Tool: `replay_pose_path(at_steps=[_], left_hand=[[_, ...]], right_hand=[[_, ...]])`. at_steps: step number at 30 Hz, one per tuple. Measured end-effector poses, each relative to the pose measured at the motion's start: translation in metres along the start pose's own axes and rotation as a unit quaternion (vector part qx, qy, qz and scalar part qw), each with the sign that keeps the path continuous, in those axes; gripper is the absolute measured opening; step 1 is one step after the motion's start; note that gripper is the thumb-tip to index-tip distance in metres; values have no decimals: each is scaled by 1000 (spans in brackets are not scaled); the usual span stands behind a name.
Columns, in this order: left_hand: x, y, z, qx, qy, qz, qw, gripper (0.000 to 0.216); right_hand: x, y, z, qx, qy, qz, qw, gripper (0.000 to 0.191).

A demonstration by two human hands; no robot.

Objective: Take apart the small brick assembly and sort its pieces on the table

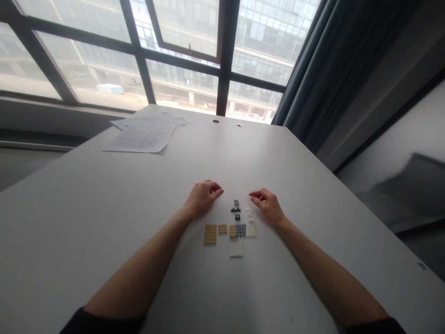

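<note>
My left hand rests on the table, fingers loosely curled and a little apart, with nothing in it. Facing it, my right hand also lies empty, its thumb and forefinger slightly parted. Between and below them sit small toy building bricks. Dark pieces form a short column, and small white bricks are closest to my right hand. Nearer to me are a large tan plate, a small tan plate, another tan brick, blue-grey plates, a white studded plate and a smooth white tile.
Printed paper sheets lie at the far left of the white table. Two round holes, one dark, are near its back edge. Beyond stand a window and, at right, a dark curtain.
</note>
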State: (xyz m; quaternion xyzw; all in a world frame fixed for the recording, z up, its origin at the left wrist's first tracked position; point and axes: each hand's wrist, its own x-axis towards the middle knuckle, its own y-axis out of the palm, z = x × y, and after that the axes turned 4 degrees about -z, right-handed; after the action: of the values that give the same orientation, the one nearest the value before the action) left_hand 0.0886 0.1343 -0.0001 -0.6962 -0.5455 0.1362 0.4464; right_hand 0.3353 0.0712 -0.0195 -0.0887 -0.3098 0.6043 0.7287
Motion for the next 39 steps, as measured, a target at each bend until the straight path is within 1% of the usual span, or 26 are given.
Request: replay_pose_path(at_steps=[2, 4, 6, 8, 10, 13, 17, 23, 29, 33, 35, 39], left_hand=[[-10, -14, 15, 3, -20, -22, 1000, 29], [-26, -29, 31, 14, -27, -29, 999, 31], [-45, -43, 45, 26, -24, -20, 999, 33], [-63, -53, 55, 41, -27, -16, 999, 33], [-77, -58, 59, 55, -25, -13, 998, 34], [-85, -59, 57, 86, -10, -12, 996, 34], [-84, -56, 54, 131, 15, -17, 991, 32], [-83, -56, 56, 140, 29, -14, 990, 31], [-83, -56, 57, 145, 33, -12, 989, 30], [-83, -55, 57, 148, 37, -8, 988, 31], [-83, -55, 56, 146, 39, -9, 988, 31], [-83, -56, 55, 144, 34, -11, 989, 30]], right_hand=[[-16, -16, -3, -6, -20, -16, 1000, 13], [-34, -33, -6, -22, -33, -7, 999, 12], [-52, -47, -8, -45, -24, 16, 999, 13], [-64, -55, -9, -65, -17, 35, 997, 14], [-70, -57, -9, -86, -22, 49, 995, 14], [-68, -53, -6, -119, -38, 61, 990, 14], [-66, -49, -4, -141, -48, 62, 987, 16], [-68, -50, -3, -172, -74, 53, 981, 16], [-77, -44, 1, -221, -131, 22, 966, 17], [-92, -29, 18, -225, -152, -20, 962, 22], [-102, -20, 29, -227, -168, -8, 959, 24], [-117, -4, 47, -247, -192, 48, 949, 36]])
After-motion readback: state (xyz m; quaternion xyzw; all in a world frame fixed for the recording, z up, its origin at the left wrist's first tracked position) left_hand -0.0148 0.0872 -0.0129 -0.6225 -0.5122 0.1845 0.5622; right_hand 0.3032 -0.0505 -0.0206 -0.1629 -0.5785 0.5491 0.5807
